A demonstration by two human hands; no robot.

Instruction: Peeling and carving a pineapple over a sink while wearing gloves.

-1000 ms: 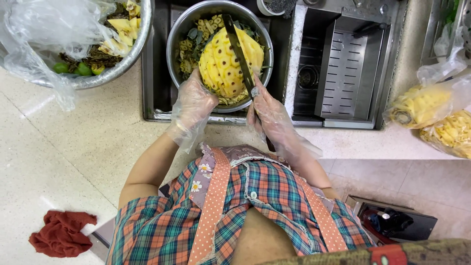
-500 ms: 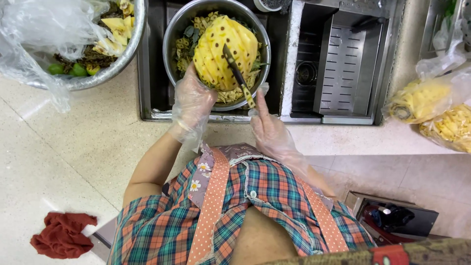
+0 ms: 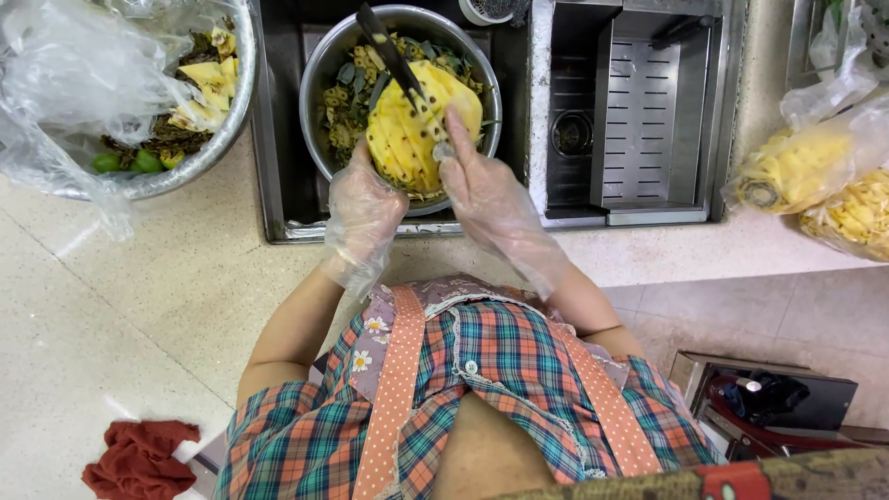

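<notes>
A peeled yellow pineapple (image 3: 417,130) sits tilted over a steel bowl (image 3: 319,88) of peel scraps in the sink. My left hand (image 3: 361,218), in a clear plastic glove, cups the pineapple's lower left side. My right hand (image 3: 486,190), gloved too, grips a dark-bladed knife (image 3: 389,51) whose blade lies diagonally across the fruit, tip pointing up and to the left.
A larger steel bowl (image 3: 218,139) with peel, pineapple pieces and a plastic bag stands at the left on the counter. The sink's right basin (image 3: 639,120) holds a drain rack. Bagged peeled pineapples (image 3: 815,176) lie at the right. A red cloth (image 3: 139,458) lies on the floor.
The knife blade has swung from pointing down-right across the fruit to pointing up-left. My right hand has moved up onto the pineapple. The left hand keeps its hold.
</notes>
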